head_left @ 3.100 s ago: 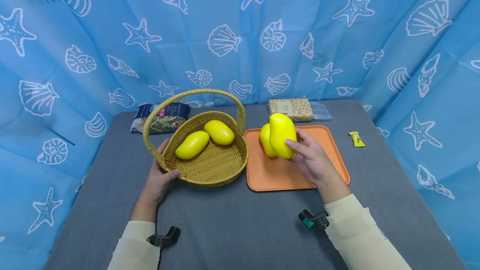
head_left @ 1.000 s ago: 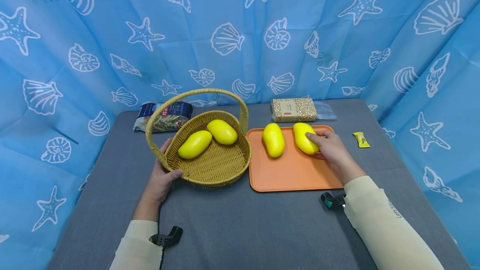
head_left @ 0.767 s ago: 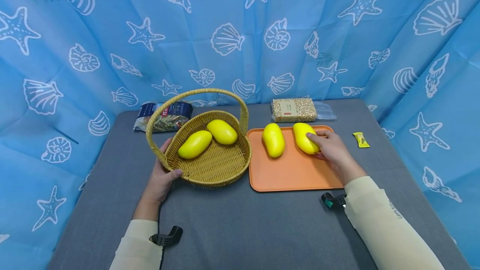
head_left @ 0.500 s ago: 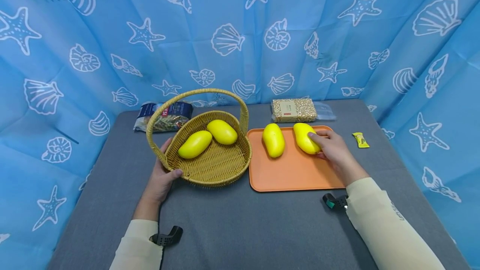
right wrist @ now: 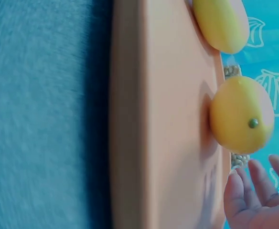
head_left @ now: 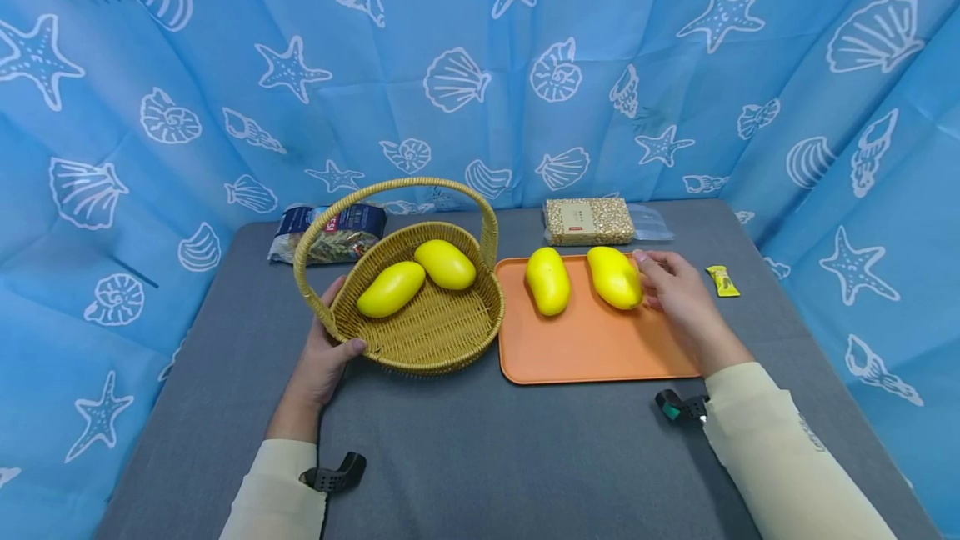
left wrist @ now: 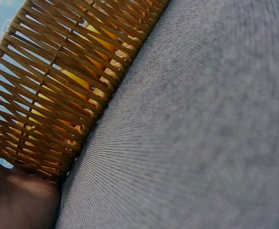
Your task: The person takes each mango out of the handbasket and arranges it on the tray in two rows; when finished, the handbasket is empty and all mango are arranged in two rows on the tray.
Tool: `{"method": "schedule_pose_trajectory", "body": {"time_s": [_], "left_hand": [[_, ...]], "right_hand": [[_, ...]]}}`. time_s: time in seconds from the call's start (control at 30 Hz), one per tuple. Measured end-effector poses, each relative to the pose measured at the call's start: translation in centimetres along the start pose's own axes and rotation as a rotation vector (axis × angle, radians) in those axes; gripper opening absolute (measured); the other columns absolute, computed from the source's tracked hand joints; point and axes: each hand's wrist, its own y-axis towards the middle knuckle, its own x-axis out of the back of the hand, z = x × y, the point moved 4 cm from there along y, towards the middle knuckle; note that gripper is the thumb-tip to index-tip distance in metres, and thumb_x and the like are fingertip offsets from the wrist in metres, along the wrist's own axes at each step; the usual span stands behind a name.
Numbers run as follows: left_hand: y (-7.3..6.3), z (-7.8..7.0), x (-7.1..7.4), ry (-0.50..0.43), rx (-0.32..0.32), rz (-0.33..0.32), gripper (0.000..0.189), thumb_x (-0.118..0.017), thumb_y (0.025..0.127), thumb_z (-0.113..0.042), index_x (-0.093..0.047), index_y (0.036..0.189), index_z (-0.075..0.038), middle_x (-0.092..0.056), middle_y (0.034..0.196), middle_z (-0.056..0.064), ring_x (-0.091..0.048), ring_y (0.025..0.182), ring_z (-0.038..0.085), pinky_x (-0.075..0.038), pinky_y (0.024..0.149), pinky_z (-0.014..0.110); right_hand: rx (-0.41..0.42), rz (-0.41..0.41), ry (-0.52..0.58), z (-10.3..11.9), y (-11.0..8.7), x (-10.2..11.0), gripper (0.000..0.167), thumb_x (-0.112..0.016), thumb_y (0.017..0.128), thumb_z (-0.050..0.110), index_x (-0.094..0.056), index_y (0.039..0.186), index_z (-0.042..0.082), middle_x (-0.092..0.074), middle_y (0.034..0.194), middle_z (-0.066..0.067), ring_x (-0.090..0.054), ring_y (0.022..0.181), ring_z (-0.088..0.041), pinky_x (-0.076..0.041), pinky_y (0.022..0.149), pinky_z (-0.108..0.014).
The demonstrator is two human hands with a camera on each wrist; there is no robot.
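With its thumb over the rim, my left hand (head_left: 318, 365) grips the left side of a wicker basket (head_left: 431, 340). Two yellow mangoes (head_left: 390, 290) lie inside. The left wrist view shows the basket's woven wall (left wrist: 39, 95) close up beside the palm (left wrist: 27, 202). On the orange tray (head_left: 570, 348) rest a left mango (head_left: 548, 281) and a right mango (head_left: 615, 277). My right hand (head_left: 678, 302) is just right of the latter, fingers spread and holding nothing. The right wrist view shows a gap between that mango (right wrist: 242, 114) and the fingertips (right wrist: 261, 176).
Behind the basket lies a pasta bag (head_left: 330, 233). A vacuum-packed bag of grains or beans (head_left: 588, 221) sits behind the tray. Right of the tray is a small yellow packet (head_left: 722, 281). A blue curtain (head_left: 480, 73) with seashell prints hangs behind the grey table (head_left: 480, 457).
My right hand set a mango down on the tray's right part, beside the other one. It has since let go and drawn slightly right. My left hand still holds the basket.
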Motion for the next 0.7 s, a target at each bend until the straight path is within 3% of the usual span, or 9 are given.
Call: {"method": "schedule_pose_trajectory", "body": {"time_s": [0.2,0.33,0.47,0.7], "left_hand": [[0.0,0.0,0.0,0.008,0.000,-0.001,0.101,-0.073,0.099,0.010,-0.013,0.176,-0.015,-0.021,0.176,0.016,-0.042,0.147,0.027,-0.050,0.107,0.031],[0.1,0.0,0.0,0.014,0.000,0.002,0.101,-0.074,0.100,0.009,-0.013,0.176,-0.015,-0.021,0.177,0.016,-0.041,0.147,0.027,-0.050,0.108,0.031],[0.1,0.1,0.1,0.012,-0.002,0.004,0.100,-0.074,0.100,0.009,-0.013,0.176,-0.015,-0.020,0.176,0.016,-0.041,0.147,0.027,-0.050,0.108,0.031],[-0.1,0.1,0.1,0.002,-0.007,0.006,0.099,-0.072,0.100,0.011,-0.016,0.176,-0.018,-0.021,0.176,0.017,-0.042,0.147,0.027,-0.050,0.108,0.031]], "right_hand": [[0.117,-0.039,0.037,1.0,-0.6,1.0,0.092,-0.040,0.108,0.073,-0.034,0.169,0.005,-0.044,0.162,-0.025,-0.048,0.139,-0.041,-0.044,0.114,-0.057],[0.248,-0.006,0.100,1.9,-1.4,1.4,0.084,-0.032,0.113,0.066,-0.034,0.169,0.004,-0.044,0.159,-0.026,-0.052,0.132,-0.035,-0.051,0.106,-0.041],[0.370,0.059,0.206,2.7,-2.3,1.3,0.078,-0.032,0.115,0.062,-0.039,0.167,0.004,-0.047,0.153,-0.023,-0.056,0.128,-0.031,-0.055,0.094,-0.024],[0.496,0.163,0.307,4.3,-3.9,-0.2,0.066,-0.034,0.117,0.057,-0.048,0.162,0.010,-0.049,0.150,-0.024,-0.057,0.128,-0.033,-0.055,0.097,-0.026]]}}
